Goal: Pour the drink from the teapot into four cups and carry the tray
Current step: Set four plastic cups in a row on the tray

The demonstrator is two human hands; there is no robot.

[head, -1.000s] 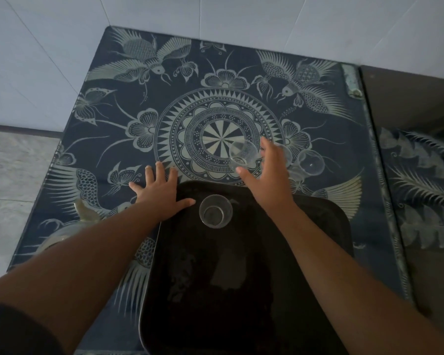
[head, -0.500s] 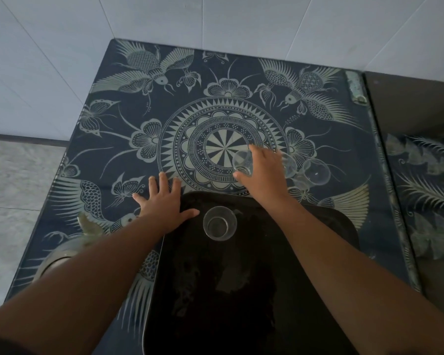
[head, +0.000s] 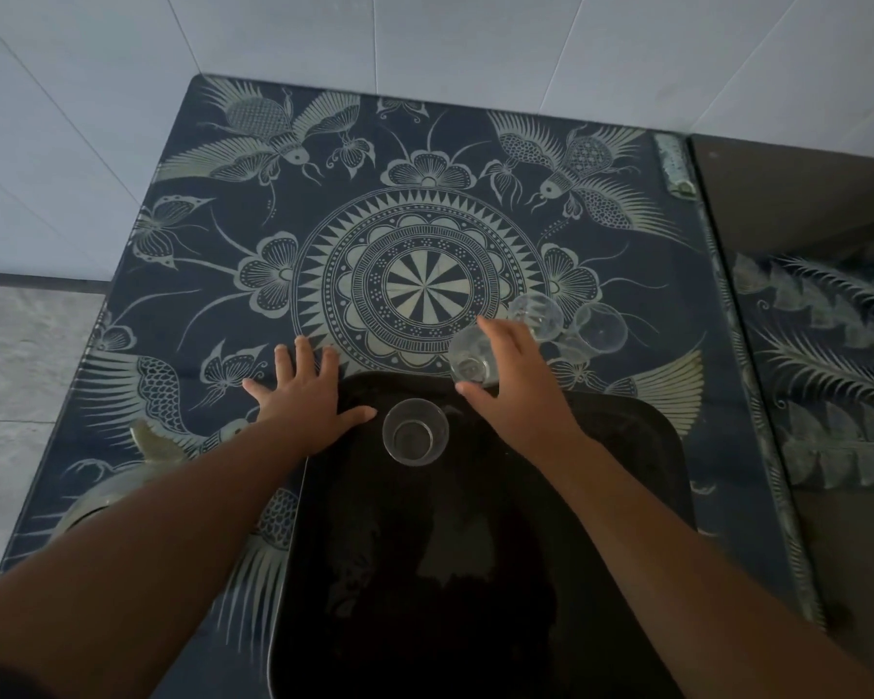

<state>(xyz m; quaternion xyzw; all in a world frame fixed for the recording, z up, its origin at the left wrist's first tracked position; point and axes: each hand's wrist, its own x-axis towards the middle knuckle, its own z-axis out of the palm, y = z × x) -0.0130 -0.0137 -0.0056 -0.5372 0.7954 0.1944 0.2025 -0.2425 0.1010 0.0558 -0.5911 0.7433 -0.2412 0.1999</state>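
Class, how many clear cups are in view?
4 clear cups: one on the black tray, one gripped by the right hand at the tray's far edge, two on the table beyond; overlapping glass may hide another.

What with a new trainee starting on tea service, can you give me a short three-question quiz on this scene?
1. True or false: the left hand is curled into a fist.
2. What does the right hand hold? A. a clear cup B. a spoon C. a lid
3. Fill in: the second cup, between the two hands, stands on the black ___.

Key: 1. False: it lies flat with fingers spread. 2. A. 3. tray.
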